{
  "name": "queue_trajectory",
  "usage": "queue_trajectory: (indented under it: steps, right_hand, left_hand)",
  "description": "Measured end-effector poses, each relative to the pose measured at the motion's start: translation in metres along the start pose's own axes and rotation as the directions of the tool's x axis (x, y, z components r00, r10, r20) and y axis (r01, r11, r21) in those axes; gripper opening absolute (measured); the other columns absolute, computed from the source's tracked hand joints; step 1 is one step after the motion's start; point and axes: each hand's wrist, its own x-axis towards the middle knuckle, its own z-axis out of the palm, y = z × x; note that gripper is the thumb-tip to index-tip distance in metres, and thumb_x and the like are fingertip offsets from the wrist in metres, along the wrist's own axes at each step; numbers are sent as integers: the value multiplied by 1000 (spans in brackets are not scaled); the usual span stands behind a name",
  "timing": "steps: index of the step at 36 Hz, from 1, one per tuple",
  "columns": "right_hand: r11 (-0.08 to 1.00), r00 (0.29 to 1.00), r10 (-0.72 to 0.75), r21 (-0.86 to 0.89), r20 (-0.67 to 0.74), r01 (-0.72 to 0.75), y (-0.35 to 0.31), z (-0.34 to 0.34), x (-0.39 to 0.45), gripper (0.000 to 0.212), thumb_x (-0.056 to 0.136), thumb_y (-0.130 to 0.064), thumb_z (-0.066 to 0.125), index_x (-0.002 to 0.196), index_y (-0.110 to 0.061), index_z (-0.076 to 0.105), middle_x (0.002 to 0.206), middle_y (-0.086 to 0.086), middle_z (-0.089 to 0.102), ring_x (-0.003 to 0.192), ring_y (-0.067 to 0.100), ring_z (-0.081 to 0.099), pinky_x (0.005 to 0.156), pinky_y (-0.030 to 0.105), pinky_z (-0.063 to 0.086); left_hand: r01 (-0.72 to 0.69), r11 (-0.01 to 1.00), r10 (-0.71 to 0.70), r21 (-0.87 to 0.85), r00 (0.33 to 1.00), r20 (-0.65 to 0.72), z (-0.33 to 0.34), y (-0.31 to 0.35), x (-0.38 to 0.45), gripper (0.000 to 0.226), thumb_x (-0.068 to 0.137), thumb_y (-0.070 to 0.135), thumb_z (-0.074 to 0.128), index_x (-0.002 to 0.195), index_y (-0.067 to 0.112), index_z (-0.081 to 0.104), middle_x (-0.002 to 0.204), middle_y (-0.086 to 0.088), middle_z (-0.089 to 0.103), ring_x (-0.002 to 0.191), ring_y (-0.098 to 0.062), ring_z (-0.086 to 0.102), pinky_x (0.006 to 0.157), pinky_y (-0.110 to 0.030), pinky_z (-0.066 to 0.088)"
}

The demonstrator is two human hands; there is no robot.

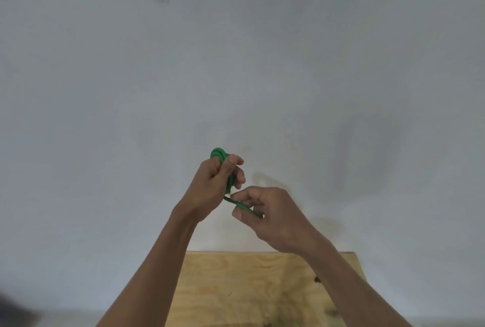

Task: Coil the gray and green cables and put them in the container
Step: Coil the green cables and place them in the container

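Observation:
A green cable point(220, 155) is wound into small loops, raised in front of a white wall. My left hand point(212, 185) grips the coil, thumb pressed over it, the loops poking out above the fingers. A short free end of the green cable runs down to the right into my right hand point(267, 215), which pinches it between thumb and fingers. Both hands are close together, almost touching. The gray cable and the container are out of view.
A light plywood table top point(249, 290) lies below my forearms at the bottom centre, with a small dark speck point(317, 279) near its right edge. A plain white wall point(236, 64) fills everything behind.

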Motion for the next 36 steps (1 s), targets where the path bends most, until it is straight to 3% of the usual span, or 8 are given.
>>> queue_trajectory:
  steps: [5,9,15,20,24,28,31,36]
  right_hand:
    - [963,992,-82,-248,92,102,-15,-13,9,14,89,-23,68,98,-34,68,93,-13,70,58,-4,57,66,23,49]
    - [953,986,-169,-254,11,166,-20,-33,21,16,76,-30,81,86,-31,69,82,-17,74,64,-7,62,72,29,52]
    - [977,977,-212,10,22,212,-22,-52,38,24,60,-14,94,72,-16,73,67,-6,71,58,5,60,58,19,45]
    - [951,980,-198,249,34,183,-3,-54,46,21,63,2,88,74,-9,73,71,14,72,68,24,68,67,35,55]
    - [925,980,-191,346,59,160,8,-51,48,21,64,7,87,76,-2,72,70,17,71,64,28,69,69,41,55]
    - [920,982,-177,366,69,141,15,-51,54,25,61,3,89,77,-6,72,72,14,66,70,28,64,72,43,56]
    - [904,990,-111,422,87,65,25,-51,57,21,65,-3,87,78,-8,72,72,6,64,68,18,59,70,30,52]
    - [712,991,5,696,136,-99,37,-29,48,21,89,-21,65,86,0,62,69,6,65,61,19,62,60,26,53]
  left_hand:
    - [-22,996,18,88,999,48,4,-11,-5,43,104,36,45,95,-1,65,68,-8,63,64,-18,59,66,-31,49]
    - [1,995,-15,98,990,140,11,-13,-16,60,107,41,33,70,1,58,60,-5,54,56,-12,49,60,-31,40]
    - [180,976,-146,-120,957,251,27,-15,-34,78,98,69,14,86,12,66,63,-9,61,62,-22,54,78,-49,43]
    - [233,957,-180,-172,944,277,31,-7,-40,70,98,64,18,88,9,60,61,-7,56,68,-26,56,69,-35,45]
    - [295,935,-231,-196,927,295,30,-4,-44,70,99,64,19,88,8,60,59,-6,54,69,-29,53,62,-29,47]
    - [337,920,-255,-199,903,346,30,-4,-47,72,98,66,22,85,8,62,55,-7,49,59,-25,47,74,-43,46]
    - [360,894,-249,-268,894,371,33,0,-50,68,99,64,25,83,9,61,54,-8,44,56,-24,44,70,-40,47]
    - [323,832,-126,-451,902,413,41,6,-46,56,99,57,40,82,8,62,55,-7,41,50,-20,43,69,-37,50]
